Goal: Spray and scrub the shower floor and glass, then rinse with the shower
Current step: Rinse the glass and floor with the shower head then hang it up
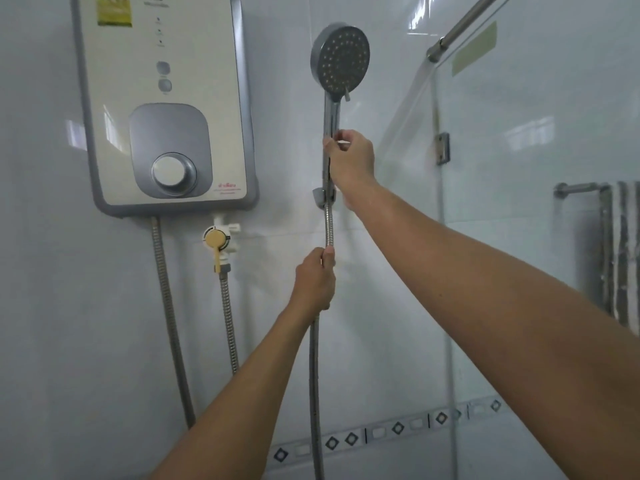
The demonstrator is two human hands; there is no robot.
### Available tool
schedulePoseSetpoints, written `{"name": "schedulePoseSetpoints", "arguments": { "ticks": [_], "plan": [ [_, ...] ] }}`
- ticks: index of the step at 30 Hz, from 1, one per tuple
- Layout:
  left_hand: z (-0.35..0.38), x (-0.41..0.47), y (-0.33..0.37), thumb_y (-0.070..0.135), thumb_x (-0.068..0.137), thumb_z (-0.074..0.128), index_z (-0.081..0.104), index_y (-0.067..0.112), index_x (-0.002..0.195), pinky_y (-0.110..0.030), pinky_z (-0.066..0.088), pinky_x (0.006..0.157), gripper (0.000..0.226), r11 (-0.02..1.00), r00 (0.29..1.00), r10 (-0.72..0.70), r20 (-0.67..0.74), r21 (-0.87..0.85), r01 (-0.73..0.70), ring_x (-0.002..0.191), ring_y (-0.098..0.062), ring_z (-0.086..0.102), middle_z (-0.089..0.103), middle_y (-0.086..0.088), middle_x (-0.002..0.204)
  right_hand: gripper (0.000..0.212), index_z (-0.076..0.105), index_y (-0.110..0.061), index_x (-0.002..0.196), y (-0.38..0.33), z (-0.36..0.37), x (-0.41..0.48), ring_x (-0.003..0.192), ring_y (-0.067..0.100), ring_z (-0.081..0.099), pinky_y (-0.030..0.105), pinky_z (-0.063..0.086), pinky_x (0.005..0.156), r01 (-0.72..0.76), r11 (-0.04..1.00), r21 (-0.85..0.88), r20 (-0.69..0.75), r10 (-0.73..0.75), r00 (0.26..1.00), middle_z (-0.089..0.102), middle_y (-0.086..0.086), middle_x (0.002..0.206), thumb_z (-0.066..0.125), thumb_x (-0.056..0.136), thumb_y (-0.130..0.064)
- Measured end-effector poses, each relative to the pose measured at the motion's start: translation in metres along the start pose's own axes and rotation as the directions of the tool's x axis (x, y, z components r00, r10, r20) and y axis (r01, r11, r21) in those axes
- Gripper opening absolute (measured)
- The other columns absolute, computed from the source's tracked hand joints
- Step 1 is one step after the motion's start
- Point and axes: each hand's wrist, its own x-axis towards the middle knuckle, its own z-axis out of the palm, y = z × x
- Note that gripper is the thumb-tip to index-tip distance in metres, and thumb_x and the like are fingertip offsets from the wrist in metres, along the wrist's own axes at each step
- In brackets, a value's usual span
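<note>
A grey hand shower head [341, 58] stands upright in its wall bracket [322, 195] on the white tiled wall. My right hand [351, 159] is closed around the shower's handle, just above the bracket. My left hand [315, 278] grips the metal shower hose [316, 393] a little below the bracket. The hose hangs straight down out of view. The glass shower panel [536, 237] stands at the right. The shower floor is out of view.
A white and grey water heater [162, 98] with a round dial is mounted at the upper left. Under it sit a valve with a yellow lever [215, 242] and two more metal hoses. A towel rail [581, 188] shows behind the glass.
</note>
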Motion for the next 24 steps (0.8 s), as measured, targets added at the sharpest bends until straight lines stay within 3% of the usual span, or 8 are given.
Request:
{"name": "schedulePoseSetpoints", "arguments": {
  "ticks": [3, 6, 11, 15, 20, 24],
  "plan": [
    [-0.012, -0.006, 0.019, 0.045, 0.106, 0.034, 0.049, 0.015, 0.087, -0.020, 0.029, 0.039, 0.039, 0.999, 0.999, 0.048, -0.010, 0.004, -0.048, 0.047, -0.014, 0.032, 0.042, 0.000, 0.065, 0.008, 0.061, -0.013, 0.091, -0.022, 0.003, 0.010, 0.063, 0.016, 0.058, 0.033, 0.054, 0.062, -0.023, 0.996, 0.081, -0.040, 0.027, 0.999, 0.062, 0.000, 0.074, 0.060, 0.098, -0.017],
    [-0.024, -0.028, 0.037, 0.046, 0.106, 0.034, 0.048, 0.014, 0.091, -0.020, 0.026, 0.041, 0.038, 0.996, 0.999, 0.020, 0.034, -0.089, -0.017, 0.042, -0.012, 0.029, 0.039, 0.001, 0.061, 0.018, 0.058, -0.009, 0.081, -0.035, -0.001, 0.005, 0.061, 0.022, 0.056, 0.032, 0.047, 0.057, -0.083, 0.962, 0.261, -0.007, 0.088, 0.996, 0.058, 0.006, 0.065, 0.053, 0.098, -0.012],
    [-0.047, -0.090, 0.019, 0.048, 0.105, 0.038, 0.048, 0.014, 0.093, -0.019, 0.019, 0.041, 0.038, 0.978, 0.960, -0.088, 0.266, -0.158, 0.133, 0.044, -0.011, 0.022, 0.030, 0.005, 0.057, 0.019, 0.057, -0.003, 0.082, -0.017, -0.025, -0.050, 0.057, 0.023, 0.051, 0.030, 0.044, 0.052, -0.328, 0.810, 0.487, 0.156, 0.289, 0.944, 0.055, 0.011, 0.066, 0.044, 0.096, -0.002],
    [-0.064, -0.141, -0.025, 0.053, 0.103, 0.040, 0.049, 0.019, 0.091, -0.017, 0.015, 0.043, 0.037, 0.947, 0.898, -0.241, 0.368, -0.114, 0.301, 0.047, -0.011, 0.018, 0.028, 0.003, 0.060, 0.018, 0.056, -0.004, 0.089, 0.025, -0.031, -0.108, 0.054, 0.019, 0.051, 0.028, 0.040, 0.052, -0.475, 0.698, 0.536, 0.218, 0.429, 0.877, 0.054, 0.010, 0.065, 0.040, 0.096, -0.008],
    [-0.084, -0.200, -0.094, 0.059, 0.101, 0.041, 0.049, 0.023, 0.077, -0.015, 0.012, 0.044, 0.043, 0.853, 0.810, -0.474, 0.346, -0.049, 0.520, 0.043, -0.010, 0.017, 0.028, 0.005, 0.055, 0.029, 0.062, -0.006, 0.104, 0.082, -0.044, -0.200, 0.052, 0.015, 0.047, 0.025, 0.036, 0.048, -0.561, 0.620, 0.548, 0.177, 0.570, 0.802, 0.051, 0.003, 0.063, 0.039, 0.094, -0.019],
    [-0.089, -0.234, -0.147, 0.045, 0.105, 0.038, 0.046, 0.021, 0.070, -0.012, 0.013, 0.044, 0.044, 0.795, 0.768, -0.596, 0.232, 0.041, 0.605, 0.037, -0.009, 0.019, 0.030, 0.004, 0.050, 0.039, 0.056, -0.011, 0.100, 0.117, -0.052, -0.268, 0.049, 0.013, 0.041, 0.025, 0.033, 0.047, -0.597, 0.594, 0.539, 0.152, 0.629, 0.763, 0.046, 0.001, 0.061, 0.035, 0.106, -0.044]
  ]
}}
